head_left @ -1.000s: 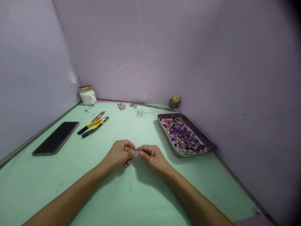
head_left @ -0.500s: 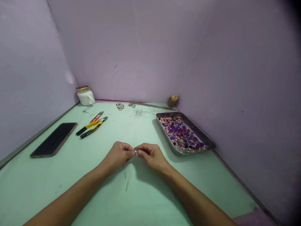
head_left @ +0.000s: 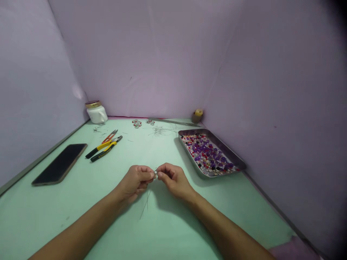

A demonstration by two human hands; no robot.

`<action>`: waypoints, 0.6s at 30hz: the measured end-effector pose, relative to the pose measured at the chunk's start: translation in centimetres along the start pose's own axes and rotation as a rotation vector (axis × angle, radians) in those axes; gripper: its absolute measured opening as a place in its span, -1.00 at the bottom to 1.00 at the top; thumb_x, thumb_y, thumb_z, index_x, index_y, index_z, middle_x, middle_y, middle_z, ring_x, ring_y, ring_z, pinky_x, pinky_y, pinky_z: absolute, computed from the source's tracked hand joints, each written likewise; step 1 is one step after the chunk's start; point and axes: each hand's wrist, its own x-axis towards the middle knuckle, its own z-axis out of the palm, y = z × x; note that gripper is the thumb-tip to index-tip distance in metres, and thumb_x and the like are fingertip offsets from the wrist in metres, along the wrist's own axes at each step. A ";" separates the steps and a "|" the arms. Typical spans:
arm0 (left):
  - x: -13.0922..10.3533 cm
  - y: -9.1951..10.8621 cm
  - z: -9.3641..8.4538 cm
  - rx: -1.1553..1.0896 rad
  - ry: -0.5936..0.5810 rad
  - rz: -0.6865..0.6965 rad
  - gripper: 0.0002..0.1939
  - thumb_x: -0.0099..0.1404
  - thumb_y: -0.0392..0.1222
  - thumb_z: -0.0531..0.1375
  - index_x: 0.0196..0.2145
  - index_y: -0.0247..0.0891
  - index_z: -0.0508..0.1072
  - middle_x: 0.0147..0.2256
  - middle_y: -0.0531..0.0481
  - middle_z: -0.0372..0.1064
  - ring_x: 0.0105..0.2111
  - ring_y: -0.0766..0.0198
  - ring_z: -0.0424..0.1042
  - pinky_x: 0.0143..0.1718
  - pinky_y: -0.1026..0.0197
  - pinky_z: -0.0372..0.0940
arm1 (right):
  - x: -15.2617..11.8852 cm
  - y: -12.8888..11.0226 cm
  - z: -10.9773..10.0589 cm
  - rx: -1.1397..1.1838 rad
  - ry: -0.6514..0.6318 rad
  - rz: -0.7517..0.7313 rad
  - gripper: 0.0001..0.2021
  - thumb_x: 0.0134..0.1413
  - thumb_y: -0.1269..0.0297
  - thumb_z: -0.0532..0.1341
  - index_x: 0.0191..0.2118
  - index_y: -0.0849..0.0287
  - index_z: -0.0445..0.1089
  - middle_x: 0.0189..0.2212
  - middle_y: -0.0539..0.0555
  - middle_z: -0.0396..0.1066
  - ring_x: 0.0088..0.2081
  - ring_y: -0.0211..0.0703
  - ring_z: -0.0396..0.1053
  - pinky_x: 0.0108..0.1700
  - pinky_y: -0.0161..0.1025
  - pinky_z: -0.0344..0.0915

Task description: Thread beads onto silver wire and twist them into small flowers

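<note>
Between my two hands is a small piece of wire beadwork (head_left: 155, 173) with a pale, pearl-like bead. My left hand (head_left: 137, 180) pinches it from the left with thumb and forefinger, the other fingers curled in. From the right, my right hand (head_left: 175, 178) closes thumb and forefinger at the same piece. Thin wire ends (head_left: 147, 203) hang below the left hand, over the green tabletop (head_left: 130, 231). The fingertips cover much of the piece, so its full shape is hidden.
A metal tray (head_left: 245, 167) of mixed beads lies to the right. On the left are a phone (head_left: 60, 163), yellow-black pliers (head_left: 104, 150) and red snips (head_left: 110, 136). Farther back are a white jar (head_left: 97, 114), beaded wire ornaments (head_left: 137, 124), loose wires (head_left: 159, 130) and a small brown-yellow object (head_left: 197, 115).
My left hand has rolled slightly, showing more of its curled fingers and the pale bead. The hanging wire ends have swung a little left. The whole view has shifted slightly.
</note>
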 end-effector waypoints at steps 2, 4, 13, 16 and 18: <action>0.0 0.1 0.0 0.017 -0.014 0.010 -0.81 -0.13 -0.20 0.21 -0.63 -0.33 0.26 -0.73 0.20 0.07 -0.79 0.61 -0.20 -0.77 0.40 -0.36 | 0.0 0.0 0.0 -0.004 0.006 0.000 -0.92 -0.06 0.38 0.08 -0.43 0.20 0.31 -0.58 -0.03 0.26 -0.52 -0.34 0.17 -0.45 -0.38 0.14; -0.1 0.1 0.0 0.049 -0.034 0.029 -0.79 -0.12 -0.17 0.23 -0.63 -0.33 0.26 -0.72 0.20 0.07 -0.79 0.61 -0.20 -0.77 0.39 -0.35 | 0.0 0.1 0.1 -0.007 0.014 0.017 -0.92 -0.07 0.38 0.08 -0.44 0.20 0.31 -0.59 -0.04 0.26 -0.52 -0.34 0.17 -0.46 -0.38 0.14; -0.2 0.1 0.2 0.213 0.000 0.127 -0.80 -0.13 -0.15 0.21 -0.64 -0.32 0.29 -0.83 0.25 -0.04 -0.80 0.55 -0.15 -0.76 0.38 -0.25 | 0.0 -0.1 -0.1 -0.007 0.024 0.045 -0.91 -0.10 0.35 0.10 -0.46 0.22 0.33 -0.60 -0.03 0.25 -0.55 -0.34 0.16 -0.49 -0.38 0.12; -0.4 0.3 0.3 0.231 0.001 0.133 -0.83 -0.11 -0.18 0.20 -0.65 -0.32 0.29 -0.83 0.24 -0.04 -0.80 0.55 -0.13 -0.76 0.39 -0.24 | -0.1 -0.2 -0.1 -0.020 0.015 0.032 -0.90 -0.10 0.33 0.11 -0.46 0.22 0.33 -0.61 -0.03 0.25 -0.56 -0.34 0.15 -0.51 -0.38 0.11; -0.5 0.3 0.3 0.184 -0.021 0.116 -0.84 -0.11 -0.20 0.20 -0.64 -0.32 0.29 -0.82 0.24 -0.03 -0.80 0.56 -0.15 -0.77 0.39 -0.28 | -0.2 -0.3 -0.2 0.003 0.004 0.025 -0.91 -0.10 0.33 0.11 -0.46 0.22 0.32 -0.62 -0.03 0.24 -0.56 -0.34 0.15 -0.51 -0.38 0.10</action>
